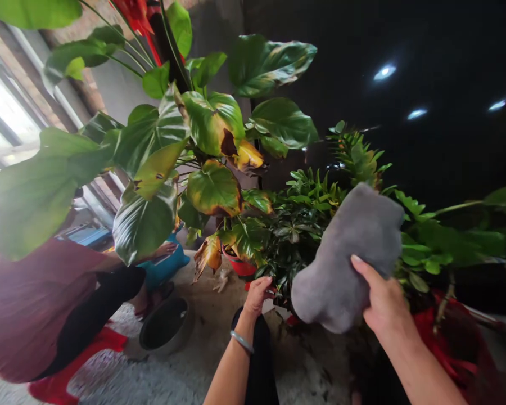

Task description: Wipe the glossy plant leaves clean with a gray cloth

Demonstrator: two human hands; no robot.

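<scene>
A folded, plush-looking grey cloth (348, 259) is gripped in my right hand (382, 298), thumb on top, raised in front of the potted greenery. My left hand (259, 295), with a pale bangle (242, 342) on the wrist, is closed at the lower edge of a bushy plant with small dark leaves (293, 225). What its fingers pinch, if anything, is hidden. To the left of that bush stands a tall plant with broad leaves (215, 185), several of them yellowed and brown at the edges. Its red pot (240, 264) shows below.
At left a person in a dark red top (37, 304) sits on a red stool (96, 343), one hand near a blue object (162, 267). A dark bucket (166, 326) stands on the floor. More plants and red wrapping (455, 332) are at right, before a dark shiny wall (405, 45).
</scene>
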